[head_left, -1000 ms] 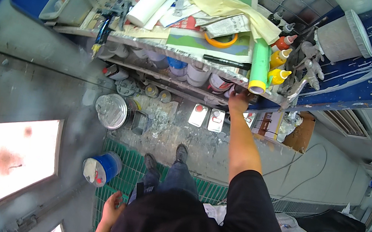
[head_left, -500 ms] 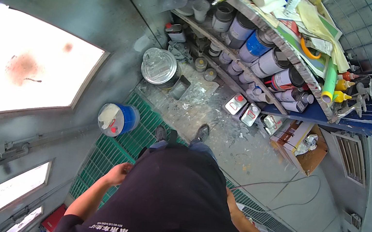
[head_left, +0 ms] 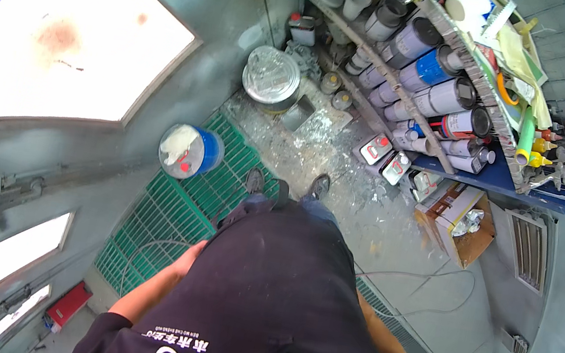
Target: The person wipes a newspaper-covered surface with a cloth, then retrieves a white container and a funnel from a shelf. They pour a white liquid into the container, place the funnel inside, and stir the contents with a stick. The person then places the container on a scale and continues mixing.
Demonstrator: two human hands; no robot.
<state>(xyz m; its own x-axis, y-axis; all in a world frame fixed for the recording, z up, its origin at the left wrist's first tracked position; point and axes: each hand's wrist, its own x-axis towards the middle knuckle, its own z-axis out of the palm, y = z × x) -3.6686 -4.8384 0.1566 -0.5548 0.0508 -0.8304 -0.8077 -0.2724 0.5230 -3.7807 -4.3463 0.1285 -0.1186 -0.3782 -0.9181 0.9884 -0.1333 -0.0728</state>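
My left hand [head_left: 189, 258] hangs beside my left hip at the dark clothing, its fingers mostly hidden by my body. My right forearm [head_left: 376, 331] angles down along the right side of my black top [head_left: 259, 270]; the hand itself is hidden behind the clothing. Below, my shoes [head_left: 318, 186] rest at the edge of a green floor grating [head_left: 154, 230]. A blue drum [head_left: 208, 153] with a pale crumpled item on its lid stands to the left of my feet.
A shelf unit [head_left: 449, 163] of paint cans, bottles and papers is ahead-right, with metal containers [head_left: 396, 167] and a cardboard box [head_left: 472, 249] below. A lidded silver pail [head_left: 270, 73] stands near the wall [head_left: 111, 170]. A hose [head_left: 458, 288] crosses the floor; a red object [head_left: 67, 305] lies lower left.
My right hand has left the shelf and dropped behind my body. My view has turned, so the shelf now sits at the upper right. My left hand remains by my hip.
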